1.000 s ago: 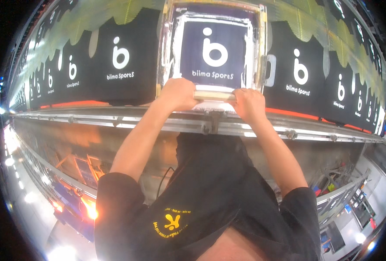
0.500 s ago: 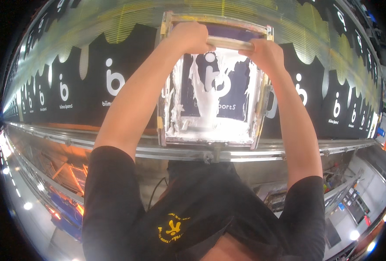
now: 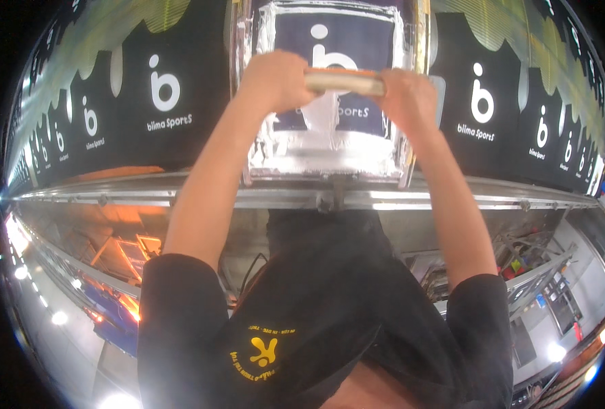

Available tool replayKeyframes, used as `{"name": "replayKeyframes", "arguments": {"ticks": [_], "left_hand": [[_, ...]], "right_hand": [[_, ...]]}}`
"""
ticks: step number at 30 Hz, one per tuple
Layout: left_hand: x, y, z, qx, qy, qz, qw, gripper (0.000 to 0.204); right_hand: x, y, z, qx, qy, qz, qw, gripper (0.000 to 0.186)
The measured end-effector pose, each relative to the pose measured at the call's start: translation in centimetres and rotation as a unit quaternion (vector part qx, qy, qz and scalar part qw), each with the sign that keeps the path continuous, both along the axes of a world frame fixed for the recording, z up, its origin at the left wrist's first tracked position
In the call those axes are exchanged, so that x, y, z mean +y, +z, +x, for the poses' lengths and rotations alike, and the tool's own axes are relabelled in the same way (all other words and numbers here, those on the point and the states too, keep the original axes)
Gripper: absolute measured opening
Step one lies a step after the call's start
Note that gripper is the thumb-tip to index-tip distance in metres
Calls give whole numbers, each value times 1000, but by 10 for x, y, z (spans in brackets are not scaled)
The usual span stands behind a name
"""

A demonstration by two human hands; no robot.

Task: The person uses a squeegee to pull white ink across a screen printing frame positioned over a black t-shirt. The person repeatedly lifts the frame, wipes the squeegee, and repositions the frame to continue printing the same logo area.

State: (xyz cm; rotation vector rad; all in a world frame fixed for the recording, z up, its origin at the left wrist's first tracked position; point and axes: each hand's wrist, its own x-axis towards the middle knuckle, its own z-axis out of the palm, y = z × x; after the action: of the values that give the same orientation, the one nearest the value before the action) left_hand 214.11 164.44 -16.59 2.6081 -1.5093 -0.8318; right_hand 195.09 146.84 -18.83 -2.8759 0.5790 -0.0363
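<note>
Both my hands grip a squeegee with a pale wooden handle (image 3: 344, 84), held crosswise over a printing screen. My left hand (image 3: 273, 82) is wrapped round its left end and my right hand (image 3: 409, 102) round its right end. The screen's frame (image 3: 237, 54) lies over a dark cut garment piece, whose surface shows through the mesh with a white emblem (image 3: 319, 32). Thick white ink (image 3: 319, 153) lies along the near side of the screen, with a streak running up to the squeegee. The squeegee's blade is mostly hidden below the handle.
Dark garment pieces with white prints (image 3: 164, 92) lie in a row to the left, and more (image 3: 481, 102) to the right, on a long table. A metal rail (image 3: 411, 199) runs along its near edge. Orange-lit equipment (image 3: 128, 255) stands low at the left.
The squeegee has been drawn toward me across the screen by both hands. Behind it the mesh now shows dark with less white ink. My view has shifted, so the screen sits higher.
</note>
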Motion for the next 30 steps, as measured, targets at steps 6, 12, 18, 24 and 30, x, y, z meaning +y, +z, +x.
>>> {"name": "replayKeyframes", "arguments": {"ticks": [6, 12, 18, 24, 30], "left_hand": [[88, -8, -102, 4, 17, -2, 1000, 48], [75, 0, -100, -58, -53, -85, 993, 48], [48, -15, -88, -2, -37, -48, 998, 69], [22, -22, -56, 136, -65, 71, 986, 80], [-8, 33, 1, 118, -80, 0, 990, 73]], "right_hand": [[75, -14, -109, -20, 36, 65, 997, 29], [64, 11, -97, -171, 74, 28, 982, 35], [50, -6, -80, -40, 60, 129, 989, 44], [26, -1, -61, 119, 23, 270, 955, 49], [-28, 22, -63, -279, -270, 282, 877, 33]]}}
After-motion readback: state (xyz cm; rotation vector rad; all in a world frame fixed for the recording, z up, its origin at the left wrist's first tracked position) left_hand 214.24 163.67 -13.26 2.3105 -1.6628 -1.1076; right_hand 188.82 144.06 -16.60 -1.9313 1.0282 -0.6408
